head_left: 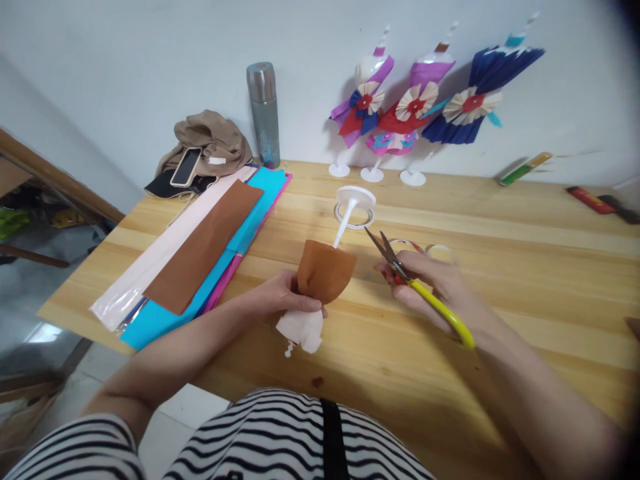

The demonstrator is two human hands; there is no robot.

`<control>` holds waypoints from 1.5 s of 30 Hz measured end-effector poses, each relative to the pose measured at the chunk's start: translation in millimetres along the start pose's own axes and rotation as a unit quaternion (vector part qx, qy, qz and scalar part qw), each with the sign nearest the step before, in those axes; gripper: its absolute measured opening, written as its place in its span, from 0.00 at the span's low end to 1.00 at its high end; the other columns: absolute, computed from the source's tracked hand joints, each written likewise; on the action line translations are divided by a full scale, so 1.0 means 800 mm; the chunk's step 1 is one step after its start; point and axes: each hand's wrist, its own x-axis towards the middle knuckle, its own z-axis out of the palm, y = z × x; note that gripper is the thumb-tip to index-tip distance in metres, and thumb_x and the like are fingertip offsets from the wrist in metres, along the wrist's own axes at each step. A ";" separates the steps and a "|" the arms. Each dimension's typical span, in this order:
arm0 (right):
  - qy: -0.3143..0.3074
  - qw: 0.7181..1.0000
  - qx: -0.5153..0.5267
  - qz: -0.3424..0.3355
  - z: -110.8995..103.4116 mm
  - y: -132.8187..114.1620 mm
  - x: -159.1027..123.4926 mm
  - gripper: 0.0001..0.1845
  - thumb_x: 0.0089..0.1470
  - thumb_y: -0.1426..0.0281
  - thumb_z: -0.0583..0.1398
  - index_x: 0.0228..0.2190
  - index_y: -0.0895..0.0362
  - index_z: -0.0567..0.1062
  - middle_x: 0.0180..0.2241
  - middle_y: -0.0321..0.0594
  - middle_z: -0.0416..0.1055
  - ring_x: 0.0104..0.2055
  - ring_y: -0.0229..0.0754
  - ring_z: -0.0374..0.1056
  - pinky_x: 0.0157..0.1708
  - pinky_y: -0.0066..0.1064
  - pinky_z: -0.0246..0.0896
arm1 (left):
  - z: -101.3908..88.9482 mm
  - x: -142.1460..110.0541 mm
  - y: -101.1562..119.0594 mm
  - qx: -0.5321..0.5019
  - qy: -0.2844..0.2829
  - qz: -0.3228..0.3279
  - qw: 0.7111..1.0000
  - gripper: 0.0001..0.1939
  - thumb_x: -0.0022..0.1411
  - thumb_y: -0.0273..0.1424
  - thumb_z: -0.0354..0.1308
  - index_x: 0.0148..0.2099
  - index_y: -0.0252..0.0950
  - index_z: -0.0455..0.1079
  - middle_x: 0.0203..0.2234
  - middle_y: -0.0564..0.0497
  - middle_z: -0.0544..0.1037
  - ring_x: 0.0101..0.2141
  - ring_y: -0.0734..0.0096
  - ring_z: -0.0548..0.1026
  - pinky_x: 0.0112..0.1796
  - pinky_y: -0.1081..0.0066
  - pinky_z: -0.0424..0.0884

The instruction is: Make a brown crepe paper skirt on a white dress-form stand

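In my left hand (287, 293) is a small dress-form stand, its white round base (356, 196) pointing away from me and its beaded tip towards me. Brown crepe paper (326, 270) wraps the form like a skirt, and pale paper (301, 329) covers the end nearer my body. My left fingers close around the waist between the two papers. To the right, my right hand (425, 280) grips scissors (440, 310) with yellow handles. The blades are slightly apart and point up and left, away from the brown paper.
Three dressed forms (415, 107) stand along the wall. Crepe paper sheets (203, 250) lie at left, near a phone (186, 167), a brown cloth (213, 137) and a flask (264, 117). A tape roll (354, 223) lies behind my hands. A green-handled cutter (523, 170) is at back right.
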 end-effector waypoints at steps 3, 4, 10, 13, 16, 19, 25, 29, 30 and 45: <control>-0.023 1.000 0.013 0.016 0.003 0.001 0.001 0.21 0.63 0.49 0.56 0.33 0.55 0.70 0.29 0.38 0.67 0.31 0.44 0.64 0.34 0.36 0.58 | -0.001 0.000 -0.001 -0.017 -0.015 -0.002 1.000 0.22 0.39 0.37 0.78 0.34 0.28 0.77 0.28 0.43 0.83 0.26 0.68 0.78 0.28 0.73 0.73; -0.026 0.999 0.015 0.016 0.004 0.001 0.001 0.21 0.63 0.49 0.56 0.33 0.55 0.69 0.29 0.38 0.67 0.31 0.44 0.63 0.33 0.36 0.57 | -0.001 0.000 -0.001 -0.017 -0.020 -0.001 1.000 0.23 0.39 0.37 0.78 0.34 0.28 0.78 0.28 0.43 0.83 0.26 0.68 0.78 0.27 0.73 0.73; -0.022 0.999 0.035 0.025 0.004 0.003 0.002 0.18 0.62 0.50 0.57 0.34 0.53 0.70 0.30 0.38 0.68 0.31 0.45 0.65 0.33 0.37 0.59 | -0.007 -0.001 -0.002 0.000 -0.058 0.000 0.998 0.23 0.40 0.40 0.77 0.33 0.28 0.78 0.28 0.42 0.83 0.25 0.68 0.77 0.26 0.73 0.72; -0.039 0.997 0.048 0.041 0.003 0.003 0.002 0.19 0.63 0.49 0.55 0.35 0.51 0.70 0.31 0.39 0.68 0.32 0.47 0.66 0.34 0.39 0.61 | -0.011 -0.001 -0.003 -0.019 -0.075 -0.007 0.997 0.26 0.39 0.42 0.77 0.35 0.29 0.78 0.29 0.42 0.83 0.24 0.68 0.77 0.25 0.73 0.71; -0.044 0.997 0.057 0.026 0.005 0.006 0.004 0.19 0.63 0.49 0.54 0.36 0.51 0.71 0.31 0.39 0.69 0.33 0.47 0.66 0.36 0.39 0.62 | -0.016 -0.002 -0.003 -0.046 -0.096 -0.014 0.994 0.30 0.38 0.44 0.78 0.39 0.30 0.77 0.28 0.43 0.82 0.24 0.67 0.78 0.26 0.72 0.72; -0.046 0.998 0.049 -0.009 0.008 0.008 0.007 0.19 0.64 0.50 0.54 0.38 0.52 0.72 0.32 0.39 0.69 0.33 0.46 0.67 0.36 0.38 0.61 | -0.018 -0.002 -0.003 -0.060 -0.116 -0.023 0.991 0.31 0.38 0.43 0.78 0.42 0.29 0.77 0.28 0.43 0.82 0.25 0.65 0.79 0.26 0.72 0.73; -0.051 0.997 0.021 -0.062 0.013 0.005 0.014 0.25 0.63 0.44 0.53 0.37 0.53 0.72 0.29 0.38 0.68 0.31 0.45 0.64 0.34 0.38 0.60 | -0.019 -0.001 -0.005 -0.064 -0.139 -0.049 0.987 0.30 0.38 0.43 0.78 0.41 0.29 0.79 0.28 0.42 0.83 0.25 0.64 0.80 0.27 0.71 0.75; -0.060 0.995 0.012 -0.078 0.012 -0.001 0.016 0.28 0.62 0.42 0.52 0.33 0.54 0.69 0.29 0.37 0.65 0.31 0.44 0.61 0.32 0.36 0.59 | -0.018 0.000 -0.007 -0.067 -0.146 -0.061 0.985 0.30 0.39 0.42 0.78 0.43 0.30 0.79 0.29 0.42 0.83 0.25 0.63 0.80 0.27 0.70 0.75; -0.064 0.995 0.011 -0.080 0.012 -0.002 0.016 0.29 0.62 0.41 0.52 0.34 0.54 0.69 0.29 0.38 0.65 0.30 0.43 0.61 0.31 0.36 0.59 | -0.018 0.000 -0.008 -0.068 -0.146 -0.062 0.985 0.30 0.39 0.41 0.78 0.43 0.29 0.79 0.29 0.42 0.84 0.25 0.64 0.80 0.27 0.71 0.75; -0.055 0.991 -0.021 -0.119 0.011 -0.004 0.013 0.29 0.62 0.44 0.54 0.36 0.58 0.72 0.31 0.42 0.67 0.30 0.45 0.63 0.30 0.35 0.59 | -0.022 0.003 -0.010 -0.062 -0.164 -0.055 0.983 0.29 0.41 0.41 0.77 0.43 0.28 0.79 0.30 0.41 0.84 0.25 0.63 0.81 0.25 0.73 0.75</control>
